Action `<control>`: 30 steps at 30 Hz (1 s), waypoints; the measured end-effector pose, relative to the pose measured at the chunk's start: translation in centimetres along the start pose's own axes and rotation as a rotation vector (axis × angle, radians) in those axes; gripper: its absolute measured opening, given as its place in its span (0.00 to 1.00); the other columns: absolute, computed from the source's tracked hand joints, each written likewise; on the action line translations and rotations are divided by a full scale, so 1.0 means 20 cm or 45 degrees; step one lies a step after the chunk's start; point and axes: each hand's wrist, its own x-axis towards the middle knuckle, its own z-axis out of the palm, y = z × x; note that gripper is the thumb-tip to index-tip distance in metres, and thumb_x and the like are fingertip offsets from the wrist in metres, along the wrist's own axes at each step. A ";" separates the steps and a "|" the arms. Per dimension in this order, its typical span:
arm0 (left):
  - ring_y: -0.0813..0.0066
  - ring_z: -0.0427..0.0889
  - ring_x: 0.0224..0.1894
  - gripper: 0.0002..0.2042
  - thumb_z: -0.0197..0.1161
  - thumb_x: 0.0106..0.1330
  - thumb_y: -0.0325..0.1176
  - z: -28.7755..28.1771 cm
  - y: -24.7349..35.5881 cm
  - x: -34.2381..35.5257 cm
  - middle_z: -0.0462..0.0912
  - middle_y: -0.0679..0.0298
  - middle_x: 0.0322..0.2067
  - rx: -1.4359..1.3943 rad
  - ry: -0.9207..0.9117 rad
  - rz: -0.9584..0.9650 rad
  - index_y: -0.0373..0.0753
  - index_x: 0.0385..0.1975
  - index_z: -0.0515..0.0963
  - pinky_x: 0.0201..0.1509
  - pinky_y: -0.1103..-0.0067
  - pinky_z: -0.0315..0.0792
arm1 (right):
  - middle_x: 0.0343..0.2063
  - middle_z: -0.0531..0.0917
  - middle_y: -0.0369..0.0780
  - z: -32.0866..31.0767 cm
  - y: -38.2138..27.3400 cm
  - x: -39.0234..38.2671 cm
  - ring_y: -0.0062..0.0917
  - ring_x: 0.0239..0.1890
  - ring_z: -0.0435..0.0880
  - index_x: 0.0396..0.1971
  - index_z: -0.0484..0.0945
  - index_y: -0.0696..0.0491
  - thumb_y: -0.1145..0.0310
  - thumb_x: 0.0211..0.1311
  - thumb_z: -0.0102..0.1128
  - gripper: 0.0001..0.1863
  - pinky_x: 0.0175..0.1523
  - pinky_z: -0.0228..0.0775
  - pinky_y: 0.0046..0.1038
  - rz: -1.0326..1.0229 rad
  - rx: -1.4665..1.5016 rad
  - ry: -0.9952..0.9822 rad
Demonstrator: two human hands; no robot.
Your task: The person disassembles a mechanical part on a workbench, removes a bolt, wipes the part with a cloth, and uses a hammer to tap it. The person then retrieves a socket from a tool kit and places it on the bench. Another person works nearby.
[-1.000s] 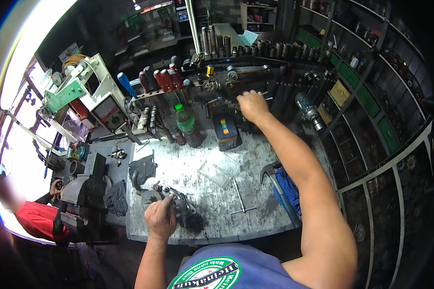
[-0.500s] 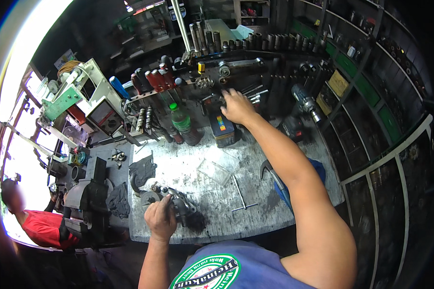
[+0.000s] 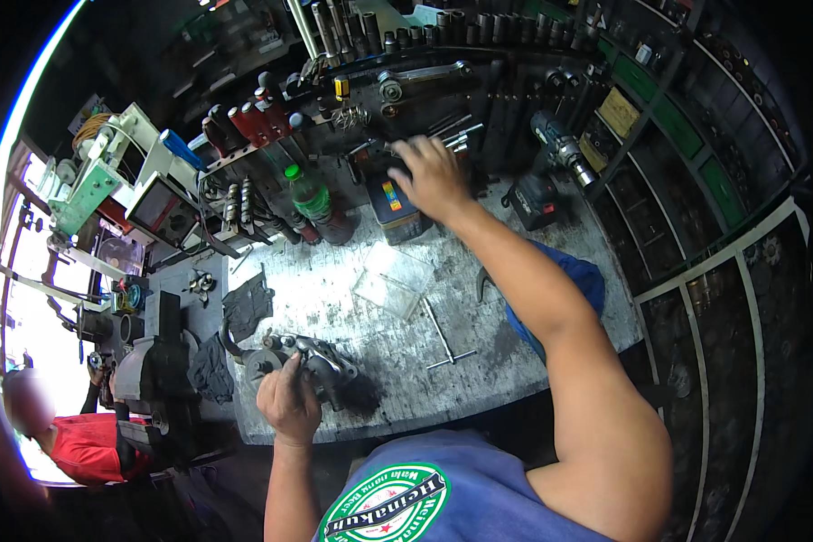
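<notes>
Close to the front edge of the bench, my left hand is curled against a grey metal machine part, fingers closed on its near side; the exact grip is partly hidden. My right hand reaches far across the bench with its fingers spread and slightly blurred, and nothing shows in it. It hovers at the right of a dark box with a colourful label. Behind it lie several shiny sockets and rods. A T-handle wrench rests on the bench between my arms, near clear plastic pieces.
A green-capped bottle stands left of the box. Red-handled screwdrivers line the rack. A power tool and blue cloth are on the right. A person in red is at far left, beyond a vise.
My right hand has drawn back slightly from the tools at the rear, its fingers spreading. My left hand stays at the metal part. The whole view has shifted a little.
</notes>
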 end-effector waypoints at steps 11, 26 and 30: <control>0.52 0.88 0.34 0.10 0.69 0.68 0.24 -0.09 -0.05 -0.03 0.90 0.53 0.37 -0.356 -0.099 -0.161 0.35 0.47 0.85 0.40 0.64 0.79 | 0.42 0.91 0.54 -0.05 -0.38 -0.95 0.51 0.47 0.90 0.47 0.89 0.61 0.62 0.67 0.72 0.18 0.56 0.81 0.46 0.568 0.509 -0.894; 0.52 0.91 0.41 0.09 0.70 0.72 0.28 -0.17 -0.19 -0.11 0.92 0.52 0.42 -0.751 -0.255 -0.356 0.34 0.48 0.85 0.48 0.66 0.82 | 0.41 0.91 0.53 0.19 -0.77 -0.90 0.48 0.46 0.91 0.49 0.89 0.59 0.60 0.68 0.72 0.19 0.55 0.81 0.45 0.786 0.445 -0.836; 0.52 0.91 0.42 0.09 0.70 0.72 0.28 -0.18 -0.19 -0.10 0.92 0.52 0.42 -0.810 -0.261 -0.371 0.35 0.48 0.85 0.49 0.66 0.82 | 0.44 0.91 0.54 0.16 -0.76 -0.87 0.50 0.50 0.90 0.50 0.89 0.59 0.60 0.67 0.72 0.20 0.58 0.81 0.45 0.742 0.433 -0.740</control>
